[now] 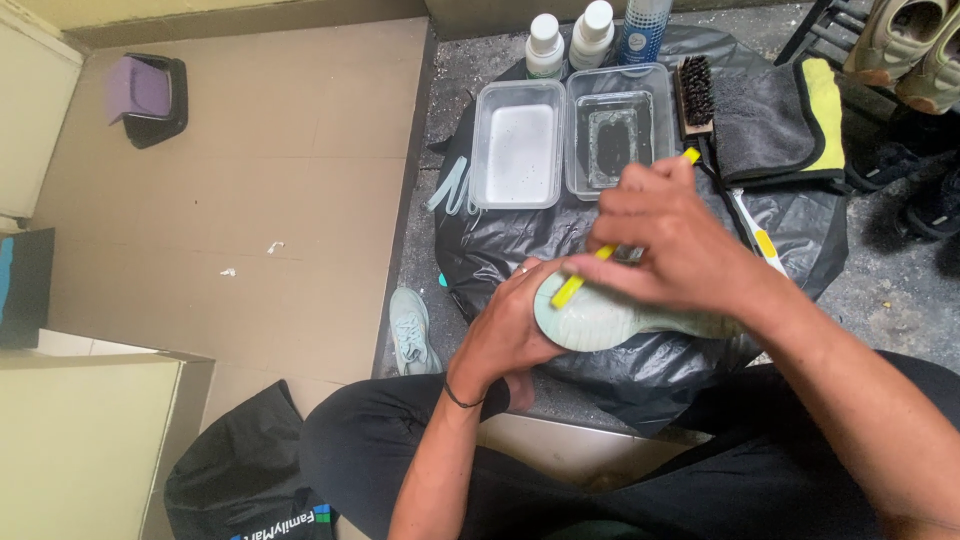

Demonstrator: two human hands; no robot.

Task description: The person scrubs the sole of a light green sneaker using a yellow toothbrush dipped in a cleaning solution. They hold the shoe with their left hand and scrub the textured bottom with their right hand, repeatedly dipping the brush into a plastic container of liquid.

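- While the left hand [510, 335] fingers clasp the pale mint rubber-soled shoe [600, 318] sole-up, scrubbing looks underway.
- Right hand [670, 235] fingers grip the slim yellow-handled brush [580, 280].
- Its mate, a mint sneaker [410, 330] at the black plastic sheet's [800, 230] left edge, lies untouched.

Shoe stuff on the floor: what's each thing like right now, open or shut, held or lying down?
Left hand: grips the shoe's toe.
Right hand: holds the yellow brush.
Pale green shoe: sole up, held.
Yellow brush: against the sole.
Left tub: open, milky liquid.
Right tub: open, clear liquid.
Two white bottles: upright, capped.
Bristle brush: lying down.
Grey cloth: folded.
Other shoe: on floor.
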